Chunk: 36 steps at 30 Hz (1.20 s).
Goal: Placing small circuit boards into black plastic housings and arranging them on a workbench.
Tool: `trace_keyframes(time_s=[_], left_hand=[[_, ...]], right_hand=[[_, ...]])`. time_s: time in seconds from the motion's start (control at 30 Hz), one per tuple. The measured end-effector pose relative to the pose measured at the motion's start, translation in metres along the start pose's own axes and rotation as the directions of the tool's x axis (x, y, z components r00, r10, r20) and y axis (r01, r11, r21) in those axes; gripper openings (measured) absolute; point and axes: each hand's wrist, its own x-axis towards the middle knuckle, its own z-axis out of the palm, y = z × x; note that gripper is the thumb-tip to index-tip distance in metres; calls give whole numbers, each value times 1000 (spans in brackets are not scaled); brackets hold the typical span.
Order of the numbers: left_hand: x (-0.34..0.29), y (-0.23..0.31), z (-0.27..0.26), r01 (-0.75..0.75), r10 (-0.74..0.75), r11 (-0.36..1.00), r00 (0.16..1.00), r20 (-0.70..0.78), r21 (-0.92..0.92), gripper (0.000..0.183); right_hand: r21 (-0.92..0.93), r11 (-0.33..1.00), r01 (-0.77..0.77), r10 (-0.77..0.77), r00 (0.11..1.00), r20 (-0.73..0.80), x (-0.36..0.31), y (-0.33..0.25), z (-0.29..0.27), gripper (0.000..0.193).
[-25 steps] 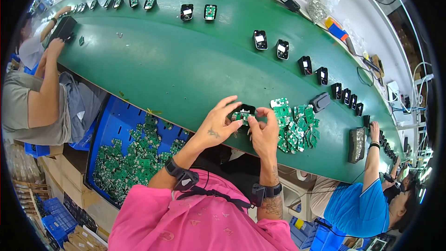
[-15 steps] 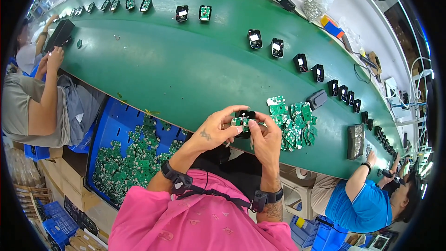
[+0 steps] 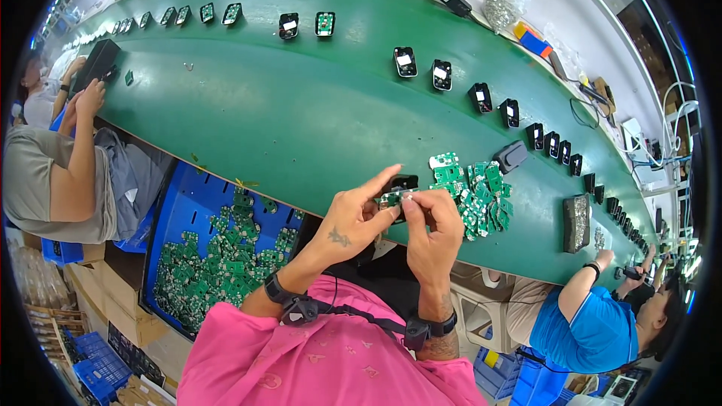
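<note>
Between my hands is a black plastic housing [image 3: 404, 183] with a small green circuit board [image 3: 390, 198] at its near side. My left hand [image 3: 356, 224] is closed around the housing's left side, its thumb at the board and its index finger stretched along the far left. The thumb and forefinger of my right hand [image 3: 436, 227] pinch at the board's right end, where fingers partly hide it. Just right of my hands, a heap of loose green circuit boards [image 3: 479, 199] lies on the green work surface [image 3: 248, 98].
Black housings [image 3: 442, 74] stand in a line along the far side, some with boards inside. A dark grey case [image 3: 513, 156] sits beyond the heap. At lower left, a blue bin [image 3: 179, 207] holds many boards. Co-workers sit at left and right, the right one in a blue shirt [image 3: 590, 323].
My left index finger has straightened away from the housing, and my right fingers have shifted over the board. The line of housings appears slightly farther left.
</note>
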Motion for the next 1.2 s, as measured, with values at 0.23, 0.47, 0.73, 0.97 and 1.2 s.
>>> trace_keyframes(time_s=[0.23,0.47,0.73,0.97,1.2], left_hand=[[-10,29,6,-167,202,966,965,-168,199,66],[-11,26,16,-266,328,920,925,-192,289,69],[-15,34,21,-282,351,898,922,-162,338,70],[-13,36,21,-337,427,795,901,-71,504,72],[-7,35,17,-458,526,698,849,40,551,71]], right_hand=[[-175,983,56,-64,997,-37,-6,-18,-6,6],[-71,997,38,-41,998,-49,-6,-23,-11,6],[-273,946,173,-171,985,35,-1,-26,-18,5],[-349,931,103,-44,984,175,1,-36,-31,3],[-363,918,162,-34,941,336,11,-33,-47,3]])
